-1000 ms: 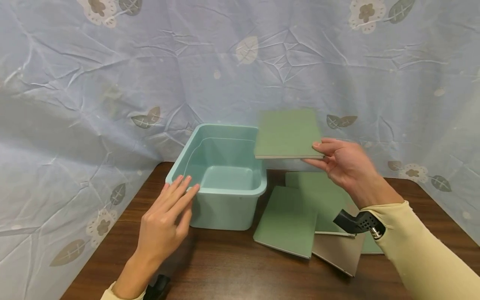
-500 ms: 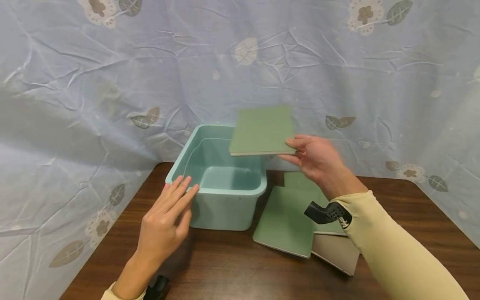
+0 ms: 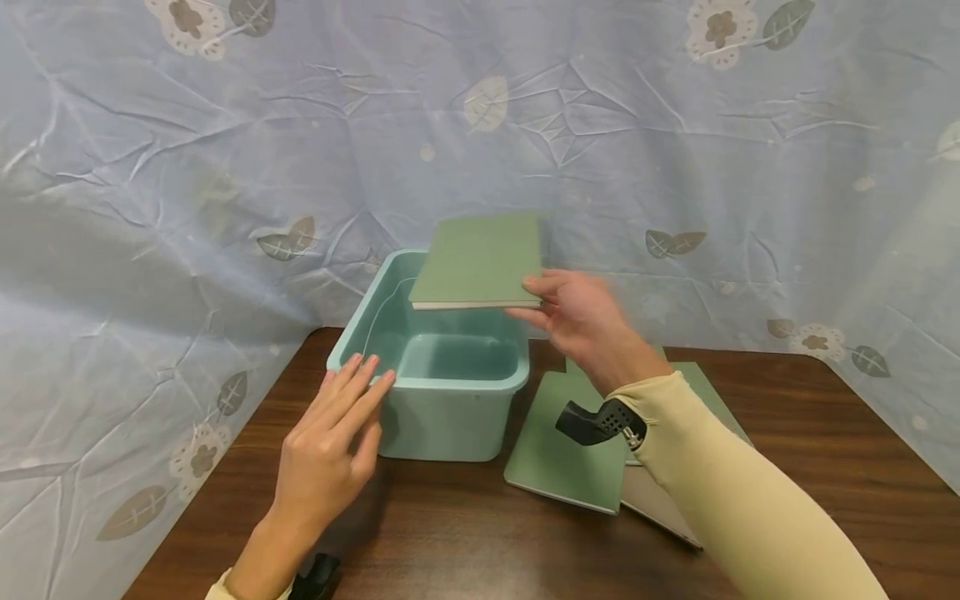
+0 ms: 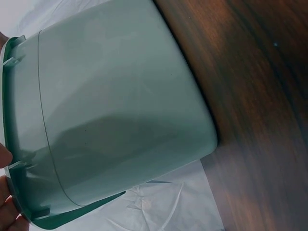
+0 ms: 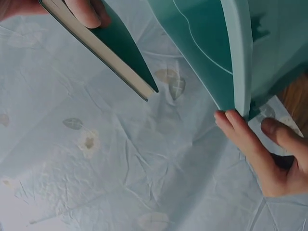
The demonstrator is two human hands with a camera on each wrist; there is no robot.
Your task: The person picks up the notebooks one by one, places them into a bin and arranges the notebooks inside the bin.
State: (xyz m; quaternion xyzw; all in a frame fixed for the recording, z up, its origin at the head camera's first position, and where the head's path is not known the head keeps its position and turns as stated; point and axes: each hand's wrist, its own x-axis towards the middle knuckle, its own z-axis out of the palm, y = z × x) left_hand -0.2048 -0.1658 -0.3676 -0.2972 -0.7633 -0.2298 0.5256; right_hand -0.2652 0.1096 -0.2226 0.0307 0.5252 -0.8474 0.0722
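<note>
My right hand pinches a green notebook at its near right corner, thumb on the cover and fingers beneath. The notebook hovers nearly flat above the back of a light teal plastic bin. In the right wrist view, the pale page edges of the notebook show. My left hand lies with straight fingers over the bin's near left rim; in the right wrist view, the left thumb sits outside that rim. The left wrist view looks at the bin's outer wall.
Several more notebooks lie overlapped right of the bin: a green one in front, a brown one partly under it, others behind, partly hidden by my right arm. The dark wooden table backs onto a patterned curtain.
My right hand has carried the green notebook leftward, from beside the bin's right edge to over its back part. The left hand has stayed at the rim.
</note>
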